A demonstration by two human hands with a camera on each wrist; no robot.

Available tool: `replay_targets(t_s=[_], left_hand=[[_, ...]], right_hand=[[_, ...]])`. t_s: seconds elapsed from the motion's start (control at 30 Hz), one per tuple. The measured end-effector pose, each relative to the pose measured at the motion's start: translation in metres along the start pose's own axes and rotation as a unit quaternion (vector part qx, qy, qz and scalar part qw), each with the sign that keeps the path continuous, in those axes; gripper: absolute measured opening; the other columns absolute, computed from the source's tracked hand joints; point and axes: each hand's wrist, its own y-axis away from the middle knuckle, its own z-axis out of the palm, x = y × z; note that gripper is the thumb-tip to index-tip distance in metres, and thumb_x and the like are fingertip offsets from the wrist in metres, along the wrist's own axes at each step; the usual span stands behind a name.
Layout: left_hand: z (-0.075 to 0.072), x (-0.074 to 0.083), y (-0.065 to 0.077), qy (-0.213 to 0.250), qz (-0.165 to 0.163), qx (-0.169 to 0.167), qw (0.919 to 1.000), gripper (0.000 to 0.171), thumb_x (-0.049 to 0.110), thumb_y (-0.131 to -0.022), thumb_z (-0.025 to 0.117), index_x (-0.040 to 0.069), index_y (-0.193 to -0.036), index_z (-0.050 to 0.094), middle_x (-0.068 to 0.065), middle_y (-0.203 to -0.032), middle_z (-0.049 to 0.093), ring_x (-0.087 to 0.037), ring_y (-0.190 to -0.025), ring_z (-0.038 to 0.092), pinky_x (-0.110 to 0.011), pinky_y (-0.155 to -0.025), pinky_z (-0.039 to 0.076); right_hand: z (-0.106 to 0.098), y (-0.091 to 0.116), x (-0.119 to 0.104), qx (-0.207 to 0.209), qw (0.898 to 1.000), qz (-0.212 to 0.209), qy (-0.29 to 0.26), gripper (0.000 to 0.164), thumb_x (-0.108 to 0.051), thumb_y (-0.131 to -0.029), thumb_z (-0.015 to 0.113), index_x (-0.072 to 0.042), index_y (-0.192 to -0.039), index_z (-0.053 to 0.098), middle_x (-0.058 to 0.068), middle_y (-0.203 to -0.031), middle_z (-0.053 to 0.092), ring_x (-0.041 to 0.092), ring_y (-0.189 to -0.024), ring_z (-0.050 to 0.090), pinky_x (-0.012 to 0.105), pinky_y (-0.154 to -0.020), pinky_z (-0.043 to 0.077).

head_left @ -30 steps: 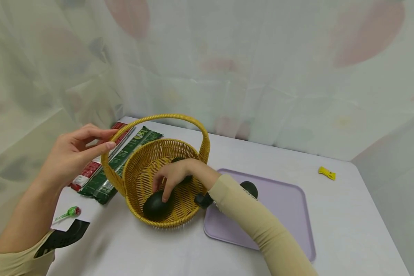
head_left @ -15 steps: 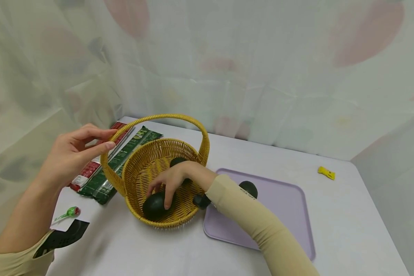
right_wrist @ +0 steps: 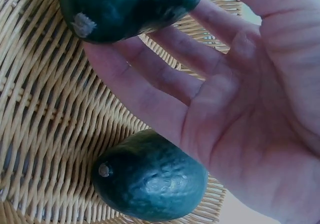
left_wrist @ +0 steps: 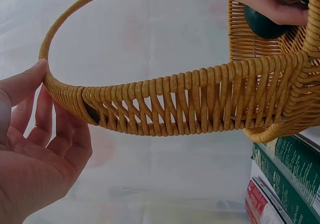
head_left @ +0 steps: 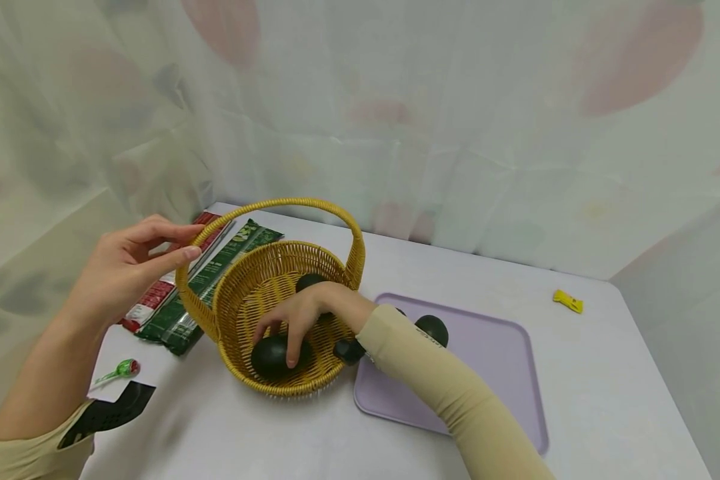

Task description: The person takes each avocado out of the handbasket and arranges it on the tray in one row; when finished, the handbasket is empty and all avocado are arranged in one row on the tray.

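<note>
A yellow wicker basket (head_left: 249, 313) stands on the table with its handle (head_left: 291, 201) upright. My left hand (head_left: 123, 270) pinches the left side of that handle between thumb and fingers, as the left wrist view also shows. Inside the basket my right hand (head_left: 294, 317) grips a dark green avocado (head_left: 273, 358) near the front wall, thumb on one side and fingers on the other. In the right wrist view the fingers curl about this avocado (right_wrist: 130, 8). A second avocado (right_wrist: 150, 179) lies in the basket, partly behind my wrist in the head view (head_left: 309, 281).
Right of the basket is a lilac tray (head_left: 492, 360) bearing another avocado (head_left: 433, 329); my sleeve hides part of it. Green (head_left: 234, 257) and red-white packets (head_left: 156, 297) lie behind the basket's left. A lollipop (head_left: 125, 369) lies front left, a yellow wrapped candy (head_left: 569, 301) far right.
My right hand has shifted slightly toward the front of the basket, its thumb lower on the avocado. The avocado has rolled or slid a little. My left hand stays on the handle.
</note>
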Motion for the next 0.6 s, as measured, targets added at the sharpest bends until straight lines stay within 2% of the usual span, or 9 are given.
replay_targets(t_s=[0.2, 0.43, 0.6], left_hand=[[0.001, 0.001, -0.001, -0.015, -0.002, 0.001, 0.9999, 0.029, -0.007, -0.088, 0.066, -0.002, -0.117, 0.067, -0.003, -0.102, 0.062, -0.008, -0.094, 0.064, -0.013, -0.075, 0.052], [0.001, 0.000, 0.000, 0.005, -0.003, -0.002, 1.0000, 0.029, -0.009, -0.088, 0.065, -0.003, -0.116, 0.067, -0.004, -0.104, 0.062, -0.009, -0.094, 0.064, -0.014, -0.075, 0.052], [0.000, 0.000, 0.001, -0.003, -0.008, -0.002, 1.0000, 0.029, -0.008, -0.088, 0.065, -0.002, -0.117, 0.067, -0.003, -0.104, 0.062, -0.008, -0.094, 0.065, -0.014, -0.074, 0.053]], right_hand=[[-0.002, 0.009, -0.002, 0.008, 1.000, -0.003, -0.030, 0.073, -0.023, -0.077, 0.084, -0.026, -0.140, 0.047, -0.004, -0.133, 0.045, 0.008, -0.114, 0.050, 0.027, -0.082, 0.054], [-0.006, 0.029, -0.004, 0.030, 0.998, -0.049, -0.006, 0.074, -0.026, -0.078, 0.083, -0.023, -0.142, 0.045, -0.004, -0.135, 0.046, 0.010, -0.119, 0.047, 0.020, -0.090, 0.046], [-0.005, 0.049, -0.002, 0.042, 0.997, -0.064, -0.016, 0.074, -0.026, -0.078, 0.082, -0.021, -0.142, 0.045, -0.004, -0.132, 0.048, 0.011, -0.113, 0.053, 0.021, -0.090, 0.047]])
